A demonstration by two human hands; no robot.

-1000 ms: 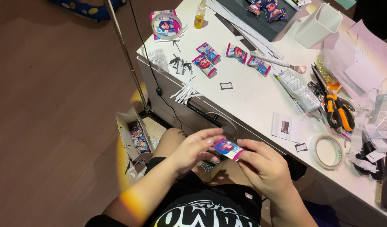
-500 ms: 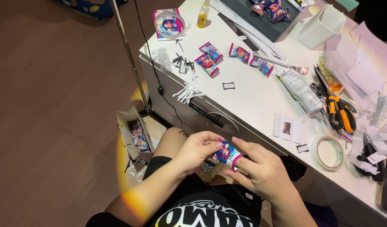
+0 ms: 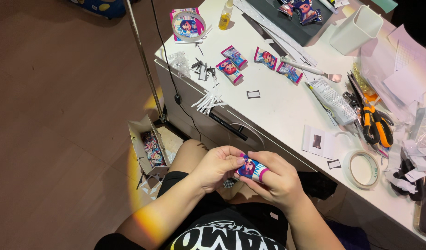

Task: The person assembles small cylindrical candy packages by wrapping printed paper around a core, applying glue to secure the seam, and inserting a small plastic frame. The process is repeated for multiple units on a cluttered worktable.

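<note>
both hands are closing together over the lap, left hand (image 3: pixel 217 166) and right hand (image 3: pixel 273 178) pinching a small pink-and-blue printed paper box (image 3: pixel 251 168); it looks light and crushable, best gripped by its edges.

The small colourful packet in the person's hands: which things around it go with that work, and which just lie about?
In the work:
- small colourful printed packet, in the grip of both left hand and right hand
- matching small printed packets on the white table
- open cardboard box of packets on the floor

Lying about:
- orange-handled scissors
- clear tape roll
- white plastic container
</note>
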